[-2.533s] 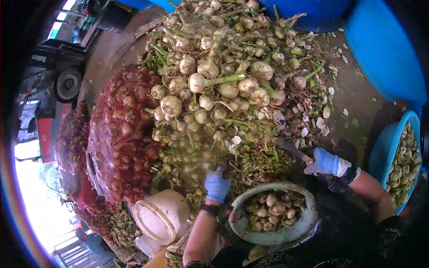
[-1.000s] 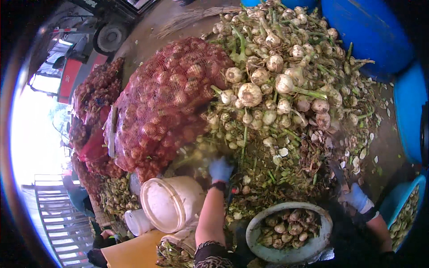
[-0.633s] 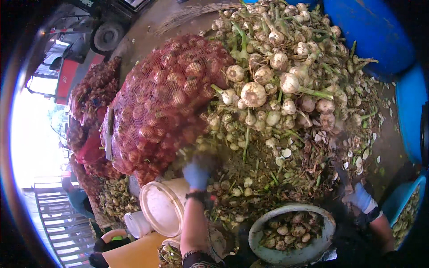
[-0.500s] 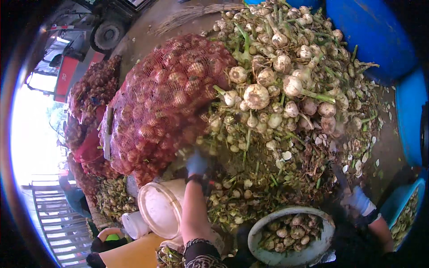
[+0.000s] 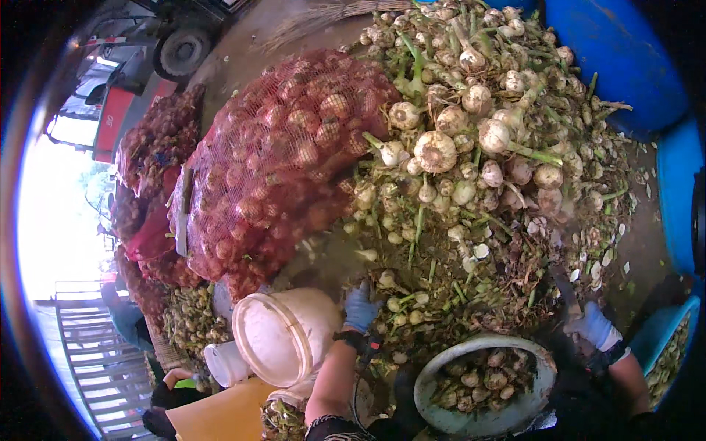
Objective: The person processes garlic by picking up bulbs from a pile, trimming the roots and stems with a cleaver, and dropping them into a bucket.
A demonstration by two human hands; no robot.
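Note:
My left hand (image 5: 360,309), in a blue glove, hangs over the near edge of the garlic litter with its fingers apart and nothing in them. Just beyond its fingertips lies a garlic bulb (image 5: 387,279). At the right, my gloved right hand (image 5: 590,327) is closed round a knife, whose dark blade (image 5: 563,285) points away from me. Between my arms stands a grey tub (image 5: 426,389) with several dirty garlic bulbs (image 5: 482,378) inside. Beyond my hands rises a big heap of garlic (image 5: 471,140) with stalks and roots on.
A red mesh sack (image 5: 279,162) full of bulbs leans left of the heap. A white bucket (image 5: 271,342) lies tipped beside my left forearm. Blue barrels (image 5: 618,59) stand at far right, a blue tub (image 5: 673,331) at near right. Another person's arm (image 5: 175,377) shows at lower left.
My left hand has come back toward me and to the right, away from the foot of the mesh sack. My right hand stays nearly in place with the knife.

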